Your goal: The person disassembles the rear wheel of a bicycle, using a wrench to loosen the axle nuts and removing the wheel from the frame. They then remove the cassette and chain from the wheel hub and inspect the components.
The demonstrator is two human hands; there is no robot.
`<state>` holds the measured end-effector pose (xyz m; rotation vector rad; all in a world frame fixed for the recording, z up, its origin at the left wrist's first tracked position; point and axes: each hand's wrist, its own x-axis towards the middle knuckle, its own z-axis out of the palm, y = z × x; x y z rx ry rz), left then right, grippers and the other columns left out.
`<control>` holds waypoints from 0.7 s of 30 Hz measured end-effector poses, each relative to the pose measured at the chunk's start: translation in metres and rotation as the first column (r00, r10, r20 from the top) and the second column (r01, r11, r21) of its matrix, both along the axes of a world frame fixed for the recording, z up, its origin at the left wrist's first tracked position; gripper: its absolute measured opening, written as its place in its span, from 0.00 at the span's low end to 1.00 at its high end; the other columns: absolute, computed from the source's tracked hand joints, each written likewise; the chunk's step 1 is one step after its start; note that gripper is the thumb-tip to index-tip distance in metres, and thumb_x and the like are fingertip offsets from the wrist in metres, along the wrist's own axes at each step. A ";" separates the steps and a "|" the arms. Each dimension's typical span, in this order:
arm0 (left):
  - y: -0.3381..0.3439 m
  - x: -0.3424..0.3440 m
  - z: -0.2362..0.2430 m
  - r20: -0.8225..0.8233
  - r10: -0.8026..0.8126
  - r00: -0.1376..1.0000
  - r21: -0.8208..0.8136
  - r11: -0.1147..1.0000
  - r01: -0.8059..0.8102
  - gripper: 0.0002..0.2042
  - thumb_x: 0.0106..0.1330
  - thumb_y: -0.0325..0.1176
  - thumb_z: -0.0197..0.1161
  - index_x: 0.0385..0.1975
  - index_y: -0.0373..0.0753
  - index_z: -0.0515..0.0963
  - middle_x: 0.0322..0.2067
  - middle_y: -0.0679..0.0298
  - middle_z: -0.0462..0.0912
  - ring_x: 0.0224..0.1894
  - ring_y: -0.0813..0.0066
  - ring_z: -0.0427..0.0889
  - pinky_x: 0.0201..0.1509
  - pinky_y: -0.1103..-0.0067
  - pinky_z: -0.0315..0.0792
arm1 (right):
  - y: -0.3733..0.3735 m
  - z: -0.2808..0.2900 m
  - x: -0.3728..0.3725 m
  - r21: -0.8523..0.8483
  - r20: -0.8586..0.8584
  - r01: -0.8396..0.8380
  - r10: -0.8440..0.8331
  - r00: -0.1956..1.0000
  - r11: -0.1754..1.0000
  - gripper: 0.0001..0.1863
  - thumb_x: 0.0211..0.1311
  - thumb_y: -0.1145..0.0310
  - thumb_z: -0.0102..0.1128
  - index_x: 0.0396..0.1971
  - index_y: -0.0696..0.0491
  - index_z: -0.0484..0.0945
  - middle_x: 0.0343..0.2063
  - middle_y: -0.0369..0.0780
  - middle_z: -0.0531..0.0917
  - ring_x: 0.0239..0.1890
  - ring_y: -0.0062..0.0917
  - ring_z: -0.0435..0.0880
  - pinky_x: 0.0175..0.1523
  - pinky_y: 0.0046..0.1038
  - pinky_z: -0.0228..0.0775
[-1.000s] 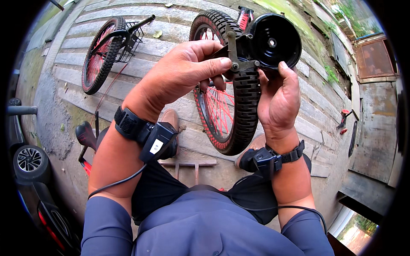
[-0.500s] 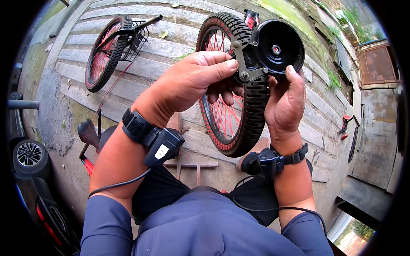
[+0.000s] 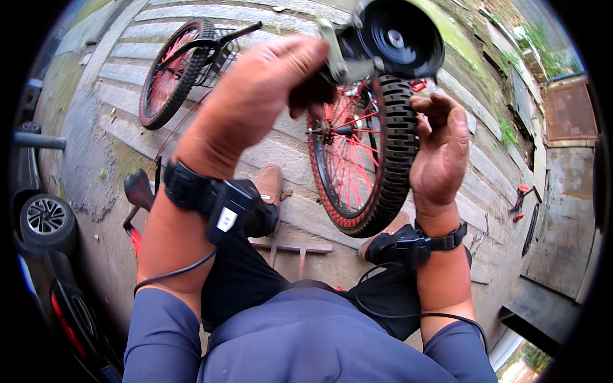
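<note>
A black round bicycle band brake (image 3: 415, 38) with a grey metal lever arm (image 3: 331, 50) is held up above the rear wheel. My left hand (image 3: 258, 89) is closed on the lever side of it, thumb and forefinger at the lever; the other fingers are partly in shadow behind. Below the brake stands the wheel's knobbly black tyre (image 3: 397, 147), with red spokes (image 3: 357, 172) and a hub. My right hand (image 3: 440, 153) is beside the tyre's right side, fingers loosely curled and apart, with nothing visible in it. The brake's image is slightly blurred.
Farther left, a front wheel (image 3: 153, 96) with its fork and a black basket (image 3: 214, 64) rests on the paving. A saddle (image 3: 136, 189) lies near my left arm. Parked at the left is a dark car (image 3: 51, 274). A red-handled tool (image 3: 520, 199) lies on the right beside boards (image 3: 562, 217).
The brake has moved up and slightly left with my left hand, uncovering more of the wheel's hub. My right hand has come away from the brake and shifted slightly down, its fingers loosening.
</note>
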<state>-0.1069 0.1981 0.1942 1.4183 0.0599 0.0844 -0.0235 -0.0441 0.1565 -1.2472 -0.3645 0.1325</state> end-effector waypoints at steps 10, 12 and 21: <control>0.184 -0.185 0.012 0.094 0.643 0.760 -0.068 0.766 -0.639 0.14 0.76 0.45 0.53 0.40 0.40 0.78 0.29 0.66 0.83 0.26 0.81 0.79 0.26 0.85 0.67 | -0.001 -0.006 0.007 -0.070 0.097 0.048 -0.041 0.994 0.996 0.18 0.74 0.58 0.46 0.51 0.56 0.74 0.47 0.43 0.81 0.54 0.28 0.76 0.63 0.35 0.62; 0.196 -0.238 -0.023 -0.047 0.785 0.618 0.011 0.619 -0.785 0.13 0.76 0.44 0.52 0.40 0.41 0.76 0.28 0.66 0.82 0.24 0.81 0.78 0.26 0.86 0.67 | -0.004 -0.005 0.007 -0.100 0.108 0.040 -0.030 0.994 0.994 0.19 0.74 0.58 0.44 0.53 0.57 0.73 0.52 0.44 0.79 0.59 0.29 0.74 0.67 0.38 0.58; 0.164 -0.421 -0.200 -0.638 0.770 0.009 0.010 0.020 -1.000 0.17 0.78 0.47 0.46 0.33 0.44 0.76 0.25 0.70 0.79 0.22 0.83 0.75 0.21 0.86 0.64 | 0.020 0.002 -0.008 -0.223 0.145 0.052 -0.020 0.989 0.974 0.19 0.74 0.64 0.44 0.57 0.61 0.72 0.57 0.47 0.77 0.65 0.32 0.70 0.72 0.36 0.53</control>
